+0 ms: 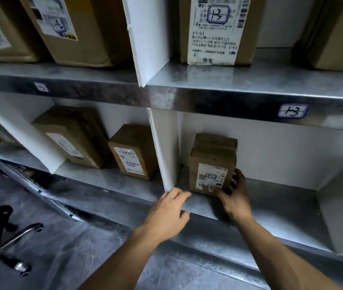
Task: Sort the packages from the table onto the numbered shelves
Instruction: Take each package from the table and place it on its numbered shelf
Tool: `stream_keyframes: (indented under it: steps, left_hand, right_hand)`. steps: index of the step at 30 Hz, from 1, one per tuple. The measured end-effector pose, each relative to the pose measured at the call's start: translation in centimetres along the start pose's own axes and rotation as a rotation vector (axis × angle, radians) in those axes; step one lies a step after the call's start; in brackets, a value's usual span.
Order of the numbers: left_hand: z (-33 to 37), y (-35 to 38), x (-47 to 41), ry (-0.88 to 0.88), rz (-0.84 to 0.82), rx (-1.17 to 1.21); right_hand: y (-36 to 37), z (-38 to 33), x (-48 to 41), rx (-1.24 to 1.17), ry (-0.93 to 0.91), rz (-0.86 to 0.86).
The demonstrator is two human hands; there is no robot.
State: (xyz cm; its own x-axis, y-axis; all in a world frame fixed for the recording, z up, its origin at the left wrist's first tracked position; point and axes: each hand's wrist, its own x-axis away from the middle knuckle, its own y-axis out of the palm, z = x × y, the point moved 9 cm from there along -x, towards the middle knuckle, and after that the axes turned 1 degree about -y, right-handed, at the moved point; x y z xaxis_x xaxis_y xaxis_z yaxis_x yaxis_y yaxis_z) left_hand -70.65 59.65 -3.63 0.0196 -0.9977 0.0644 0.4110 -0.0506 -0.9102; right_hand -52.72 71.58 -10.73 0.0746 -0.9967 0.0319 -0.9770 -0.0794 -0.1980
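A small brown cardboard box [212,155] with a white shipping label stands upright on the lower metal shelf [275,208], just right of a white divider [166,153]. My right hand [234,197] holds its lower right corner, thumb on the labelled front and fingers along the right side. My left hand [166,214] hovers with relaxed fingers over the shelf's front edge by the foot of the divider, holding nothing. A handwritten tag reading 1-3 [292,110] is stuck on the front lip of the shelf above.
Two more boxes [133,151] [72,135] stand in the compartment to the left. The upper shelf holds a box labelled 1-3 [214,30] and several others. Another white divider [342,206] closes the compartment on the right. A chair base [9,248] stands on the floor at lower left.
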Motion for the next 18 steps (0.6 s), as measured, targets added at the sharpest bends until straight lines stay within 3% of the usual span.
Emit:
stream_keyframes:
  steps: [12,18]
  left_hand:
    - [0.9,-1.3,-0.4,0.161,-0.052,-0.017]
    - [1.4,0.2,-0.3,0.237,-0.060,-0.209]
  right_hand:
    - [-1.6,-1.4,2.7,0.331,0.044,0.118]
    - [-3.9,-1.7,8.5,0.656,-0.010,0.176]
